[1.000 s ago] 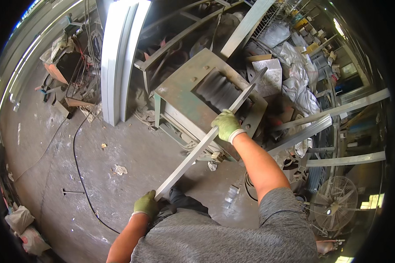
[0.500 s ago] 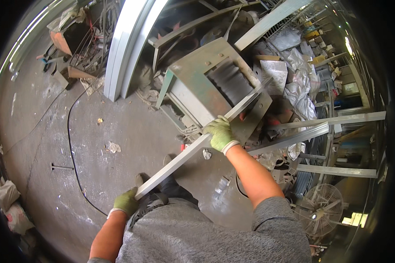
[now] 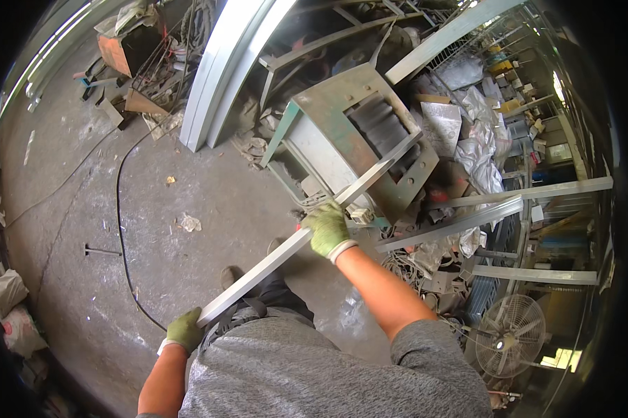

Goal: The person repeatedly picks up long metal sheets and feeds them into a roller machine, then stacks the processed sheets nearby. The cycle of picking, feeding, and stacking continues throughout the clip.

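I'm holding a long pale metal bar [image 3: 260,276] on a slant, its long axis running from lower left to upper right, the near end sitting low on the left, the far end reaching over the boxy green-grey machine [image 3: 342,136]. Left hand [image 3: 183,331], gloved, is gripping the near end, fingers clamped on the bar. Right hand [image 3: 327,228], also gloved, is wrapping over the bar about midway, clamped too; the underside of each grip is hiding from me. Key relation: the right hand is sitting nearer, just beside the machine's near edge, the left well apart from it; past the right fingers the bar is running on up and right. Its far end is crossing the opening with the dark ribbed part [image 3: 379,125]; I'm not managing to tell if it's touching there or hanging above. Further out: a tall pale profile [image 3: 220,76] is rising left of the machine, a black cable [image 3: 124,237] is curving across the floor [image 3: 154,251], and a round fan [image 3: 511,334] is standing lower right
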A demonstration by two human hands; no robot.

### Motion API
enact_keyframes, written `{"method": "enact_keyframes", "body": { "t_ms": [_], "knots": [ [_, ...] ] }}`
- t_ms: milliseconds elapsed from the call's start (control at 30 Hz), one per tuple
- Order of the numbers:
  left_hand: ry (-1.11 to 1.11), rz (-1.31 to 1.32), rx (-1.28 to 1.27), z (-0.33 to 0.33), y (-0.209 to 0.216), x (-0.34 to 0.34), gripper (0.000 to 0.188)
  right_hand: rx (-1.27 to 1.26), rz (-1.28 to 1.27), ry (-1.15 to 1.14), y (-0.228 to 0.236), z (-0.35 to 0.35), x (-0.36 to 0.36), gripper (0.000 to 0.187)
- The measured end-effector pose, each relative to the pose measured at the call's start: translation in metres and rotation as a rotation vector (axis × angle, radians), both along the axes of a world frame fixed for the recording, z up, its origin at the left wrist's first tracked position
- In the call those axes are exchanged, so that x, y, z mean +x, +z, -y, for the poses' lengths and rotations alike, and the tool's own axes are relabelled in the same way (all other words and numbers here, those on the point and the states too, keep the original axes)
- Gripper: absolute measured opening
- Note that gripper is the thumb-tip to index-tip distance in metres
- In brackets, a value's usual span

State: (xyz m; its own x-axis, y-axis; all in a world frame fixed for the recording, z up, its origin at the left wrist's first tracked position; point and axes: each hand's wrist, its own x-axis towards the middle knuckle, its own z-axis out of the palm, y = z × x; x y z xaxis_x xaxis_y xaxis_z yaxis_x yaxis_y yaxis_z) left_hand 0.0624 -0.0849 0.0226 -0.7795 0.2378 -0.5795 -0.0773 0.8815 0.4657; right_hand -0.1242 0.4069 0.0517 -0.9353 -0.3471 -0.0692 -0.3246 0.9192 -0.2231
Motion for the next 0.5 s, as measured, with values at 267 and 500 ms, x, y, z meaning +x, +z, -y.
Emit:
{"method": "enact_keyframes", "body": {
  "t_ms": [267,500],
  "knots": [
    [0.092,-0.075,-0.075,0.067,-0.038,0.055,0.045,-0.036,0.069,0.036,-0.017,0.059,0.036,0.028],
    [0.148,0.133,-0.069,-0.056,-0.032,-0.028,0.042,0.003,-0.158,-0.035,-0.013,-0.044,-0.021,0.042]
  ]
}}
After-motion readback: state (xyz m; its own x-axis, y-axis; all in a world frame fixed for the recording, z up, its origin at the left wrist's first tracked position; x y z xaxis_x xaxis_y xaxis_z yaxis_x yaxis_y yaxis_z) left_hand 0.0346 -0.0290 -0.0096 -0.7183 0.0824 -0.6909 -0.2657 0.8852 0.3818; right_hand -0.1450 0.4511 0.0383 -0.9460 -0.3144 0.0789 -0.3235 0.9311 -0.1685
